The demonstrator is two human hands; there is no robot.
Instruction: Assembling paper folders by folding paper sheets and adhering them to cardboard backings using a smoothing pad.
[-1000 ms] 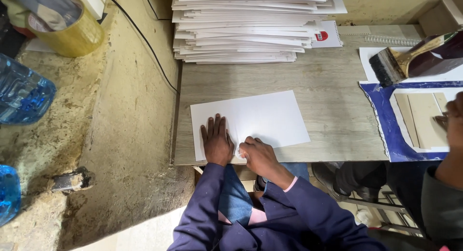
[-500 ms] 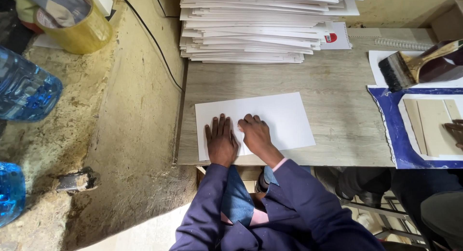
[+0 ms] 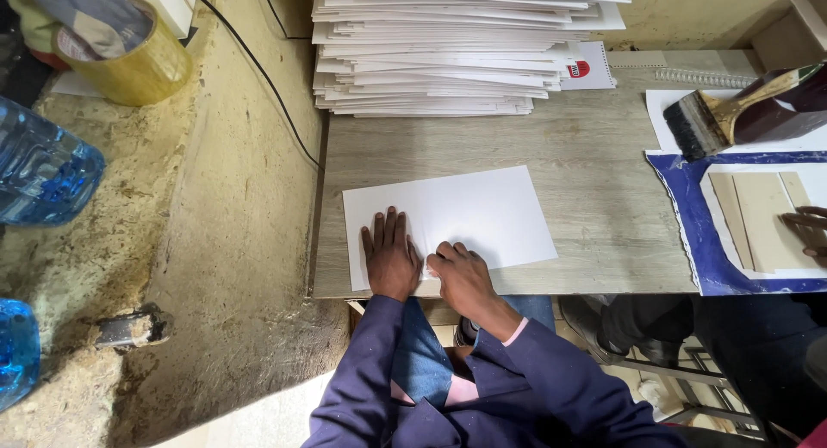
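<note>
At the tabletop's (image 3: pixel 586 146) near-left edge: a white sheet (image 3: pixel 469 215) under two hands.
Left hand (image 3: pixel 389 257) lies flat, fingers spread; right hand (image 3: pixel 461 274) presses with curled fingers. It looks light, thin and creasable, best lifted at its free far corners.

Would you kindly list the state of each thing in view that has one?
white sheet: flat on the table, near edge under both hands
left hand: flat, fingers spread
right hand: fingers curled, pressing
paper stack: piled, edges uneven
brush: lying on its side
tape roll: partly covered by cloth
</note>
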